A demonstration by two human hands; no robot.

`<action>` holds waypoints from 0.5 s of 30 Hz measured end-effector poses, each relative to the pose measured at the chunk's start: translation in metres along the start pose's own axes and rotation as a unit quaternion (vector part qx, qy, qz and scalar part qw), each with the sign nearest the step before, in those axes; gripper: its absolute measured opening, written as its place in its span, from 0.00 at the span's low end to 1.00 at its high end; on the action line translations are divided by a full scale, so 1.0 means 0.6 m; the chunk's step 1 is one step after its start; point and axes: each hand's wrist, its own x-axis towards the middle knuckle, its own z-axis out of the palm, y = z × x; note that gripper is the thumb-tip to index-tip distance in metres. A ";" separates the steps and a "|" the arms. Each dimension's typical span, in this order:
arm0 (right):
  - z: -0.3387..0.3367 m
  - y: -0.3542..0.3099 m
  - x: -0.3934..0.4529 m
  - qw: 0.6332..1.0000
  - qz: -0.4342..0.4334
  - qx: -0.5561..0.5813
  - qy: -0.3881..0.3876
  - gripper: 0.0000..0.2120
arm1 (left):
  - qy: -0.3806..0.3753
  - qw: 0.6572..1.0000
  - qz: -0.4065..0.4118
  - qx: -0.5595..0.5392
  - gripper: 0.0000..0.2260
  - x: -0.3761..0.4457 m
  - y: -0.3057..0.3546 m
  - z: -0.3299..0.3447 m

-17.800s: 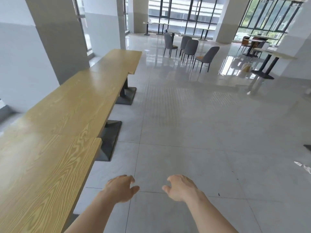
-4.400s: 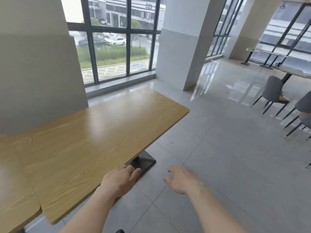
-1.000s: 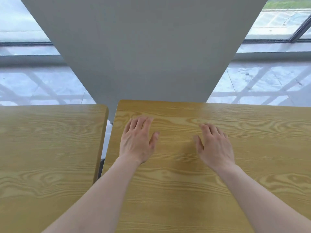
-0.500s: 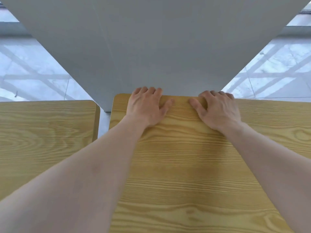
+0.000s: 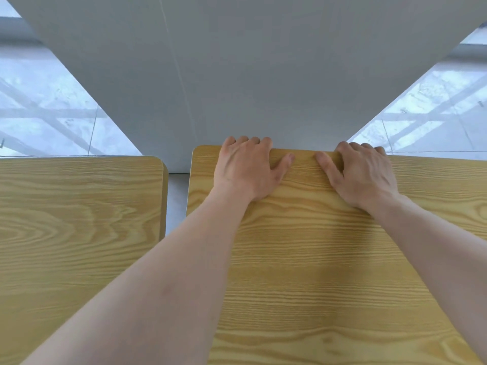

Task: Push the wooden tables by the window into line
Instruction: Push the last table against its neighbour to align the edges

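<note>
Both the left hand [image 5: 246, 168] and right hand [image 5: 362, 173] hook curled fingers over the far edge of the light oak-grain wooden table [image 5: 329, 259], just right of the matching 2nd table [image 5: 79, 233]. Probably heavy, stiff, slick-topped, so that edge grip makes sense.

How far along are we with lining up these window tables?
Not lined up yet. The right table sits farther toward the pillar than the left table, a gap between them. In hand: left hand and right hand hook its far edge. Left: level the edges.
</note>
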 end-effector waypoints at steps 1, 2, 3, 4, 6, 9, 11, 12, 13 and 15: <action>0.001 -0.006 -0.001 1.000 0.004 -0.004 0.004 0.33 | 0.001 1.000 0.002 -0.005 0.29 -0.003 -0.002 0.000; 0.001 -0.013 -0.002 1.000 0.008 -0.009 0.008 0.33 | 0.003 1.000 0.003 -0.008 0.29 -0.007 -0.005 0.000; 0.000 -0.020 -0.004 1.000 0.009 -0.013 0.009 0.34 | 0.004 1.000 0.004 -0.010 0.29 -0.012 -0.007 0.000; 0.000 -0.026 -0.006 1.000 0.006 -0.017 0.007 0.34 | 0.006 1.000 0.002 -0.011 0.29 -0.018 -0.010 0.000; 0.001 -0.039 -0.012 1.000 -0.003 -0.020 0.005 0.34 | 0.009 1.000 -0.005 -0.010 0.28 -0.031 -0.021 0.000; 0.001 -0.066 -0.014 1.000 -0.019 -0.016 0.009 0.34 | 0.017 1.000 -0.021 -0.004 0.27 -0.049 -0.043 -0.004; 0.002 -0.078 -0.013 0.999 -0.028 -0.016 0.012 0.34 | 0.024 0.999 -0.031 -0.002 0.25 -0.056 -0.052 -0.005; 0.003 -0.081 -0.012 0.999 -0.031 -0.015 0.013 0.34 | 0.025 0.999 -0.035 -0.003 0.24 -0.058 -0.054 -0.005; 0.004 -0.082 -0.012 0.999 -0.030 -0.013 0.015 0.34 | 0.026 0.999 -0.037 -0.004 0.24 -0.059 -0.054 -0.005; 0.007 -0.081 -0.013 0.999 -0.029 -0.010 0.020 0.35 | 0.026 0.999 -0.042 -0.004 0.24 -0.059 -0.054 -0.004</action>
